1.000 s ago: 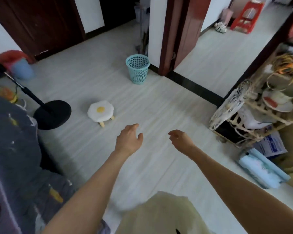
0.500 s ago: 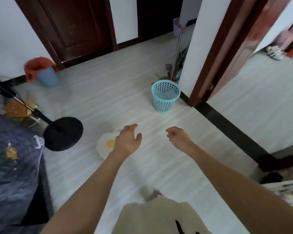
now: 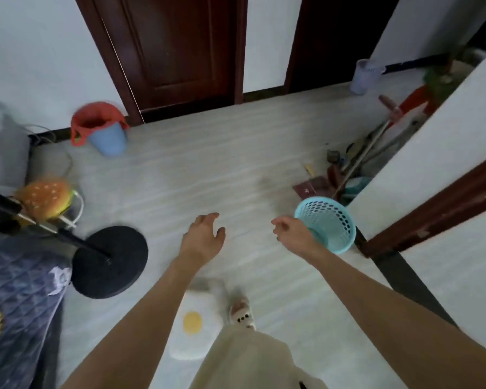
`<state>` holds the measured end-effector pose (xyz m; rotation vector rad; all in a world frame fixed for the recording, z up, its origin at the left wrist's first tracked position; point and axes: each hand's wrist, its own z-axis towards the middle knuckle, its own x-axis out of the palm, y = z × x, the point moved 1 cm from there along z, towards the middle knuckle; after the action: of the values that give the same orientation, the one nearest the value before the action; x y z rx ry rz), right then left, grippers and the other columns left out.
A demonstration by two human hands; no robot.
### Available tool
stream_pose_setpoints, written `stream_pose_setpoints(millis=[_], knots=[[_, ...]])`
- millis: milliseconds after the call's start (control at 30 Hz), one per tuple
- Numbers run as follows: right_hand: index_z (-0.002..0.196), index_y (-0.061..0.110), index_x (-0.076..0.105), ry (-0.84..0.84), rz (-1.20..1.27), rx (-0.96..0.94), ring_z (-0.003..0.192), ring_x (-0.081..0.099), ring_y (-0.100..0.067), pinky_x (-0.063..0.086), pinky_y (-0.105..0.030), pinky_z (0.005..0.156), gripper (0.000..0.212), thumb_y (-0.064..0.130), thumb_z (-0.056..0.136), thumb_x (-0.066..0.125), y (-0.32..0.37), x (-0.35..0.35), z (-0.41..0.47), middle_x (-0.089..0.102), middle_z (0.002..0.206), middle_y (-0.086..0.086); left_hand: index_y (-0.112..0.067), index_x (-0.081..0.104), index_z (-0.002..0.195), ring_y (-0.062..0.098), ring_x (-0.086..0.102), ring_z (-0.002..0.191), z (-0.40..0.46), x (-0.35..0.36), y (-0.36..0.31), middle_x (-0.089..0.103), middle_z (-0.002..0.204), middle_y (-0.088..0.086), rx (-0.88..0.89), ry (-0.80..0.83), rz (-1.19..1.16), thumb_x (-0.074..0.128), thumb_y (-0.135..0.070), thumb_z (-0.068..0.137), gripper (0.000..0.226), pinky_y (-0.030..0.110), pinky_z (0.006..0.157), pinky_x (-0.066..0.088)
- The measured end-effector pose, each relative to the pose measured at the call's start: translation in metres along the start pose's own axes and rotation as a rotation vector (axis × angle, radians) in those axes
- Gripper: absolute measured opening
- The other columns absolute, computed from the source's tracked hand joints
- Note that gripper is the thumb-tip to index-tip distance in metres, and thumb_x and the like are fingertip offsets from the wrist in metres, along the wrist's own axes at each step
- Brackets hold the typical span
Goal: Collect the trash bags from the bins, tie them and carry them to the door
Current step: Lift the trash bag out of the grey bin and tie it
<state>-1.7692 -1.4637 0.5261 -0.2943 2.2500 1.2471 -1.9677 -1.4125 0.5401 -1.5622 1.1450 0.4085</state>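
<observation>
I am closing on the blue bin [image 3: 110, 137] with its red trash bag [image 3: 91, 120], now nearer along the floor's far-left edge; left hand [image 3: 204, 238] and right hand [image 3: 293, 234] are hanging loose, holding nothing.

Soft, even daylight, no glare. Motion blur thru most of frame, worst at 9 o'clock; wide-angle bend at edges.

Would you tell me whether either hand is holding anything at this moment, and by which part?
Nothing is held: the left hand and right hand hang bare above the floor.
</observation>
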Motion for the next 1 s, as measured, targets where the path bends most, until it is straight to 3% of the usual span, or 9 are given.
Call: stream_pose_setpoints(millis=[133,367,533,700,833,1000], knots=[[0.104,0.009,0.065,-0.008,0.006,-0.046,0.099,0.060,-0.030,0.048,-0.047,0.096,0.025,0.006,0.088,0.045,0.076,-0.008,0.108,0.064,0.101,-0.012,-0.016,0.036,0.139,0.030,0.041,0.130,0.107,-0.062,-0.009,0.038,0.144,0.011,-0.004,-0.071,-0.016,0.044,-0.027,0.094,0.047,0.044,0.107,0.036],[0.108,0.009,0.063,0.090,-0.027,-0.043,0.109,0.059,-0.033,0.047,-0.048,0.096,0.027,0.007,0.088,0.045,0.164,0.001,0.261,0.061,0.100,-0.009,-0.014,0.036,0.139,0.029,0.044,0.127,0.259,-0.136,0.001,0.040,0.142,0.012,-0.037,-0.090,-0.023,0.045,-0.026,0.094,0.047,0.042,0.105,0.039],[0.116,0.010,0.059,0.161,-0.030,-0.079,0.106,0.060,-0.030,0.047,-0.032,0.080,0.030,0.012,0.091,0.041,0.250,0.029,0.392,0.062,0.117,-0.011,-0.015,0.036,0.139,0.028,0.044,0.127,0.382,-0.202,0.030,0.038,0.143,0.011,-0.121,-0.134,-0.054,0.044,-0.024,0.094,0.047,0.040,0.107,0.037],[0.119,0.012,0.056,0.282,-0.080,-0.129,0.103,0.060,-0.027,0.045,-0.027,0.071,0.030,0.015,0.093,0.040,0.353,0.073,0.495,0.059,0.123,-0.011,-0.014,0.037,0.139,0.026,0.043,0.128,0.468,-0.282,0.067,0.040,0.142,0.011,-0.238,-0.199,-0.098,0.045,-0.022,0.094,0.046,0.038,0.107,0.037],[0.121,0.010,0.054,0.395,-0.134,-0.172,0.110,0.057,-0.027,0.042,-0.027,0.078,0.031,0.015,0.094,0.038,0.436,0.125,0.552,0.056,0.127,-0.012,-0.012,0.038,0.138,0.025,0.044,0.128,0.511,-0.336,0.116,0.042,0.140,0.011,-0.315,-0.244,-0.128,0.045,-0.022,0.094,0.045,0.034,0.104,0.036],[0.121,0.009,0.054,0.459,-0.171,-0.200,0.105,0.059,-0.027,0.044,-0.028,0.076,0.032,0.014,0.094,0.038,0.516,0.204,0.611,0.056,0.125,-0.012,-0.010,0.040,0.136,0.026,0.047,0.126,0.566,-0.397,0.203,0.044,0.139,0.014,-0.415,-0.263,-0.137,0.046,-0.019,0.093,0.044,0.032,0.102,0.037]])
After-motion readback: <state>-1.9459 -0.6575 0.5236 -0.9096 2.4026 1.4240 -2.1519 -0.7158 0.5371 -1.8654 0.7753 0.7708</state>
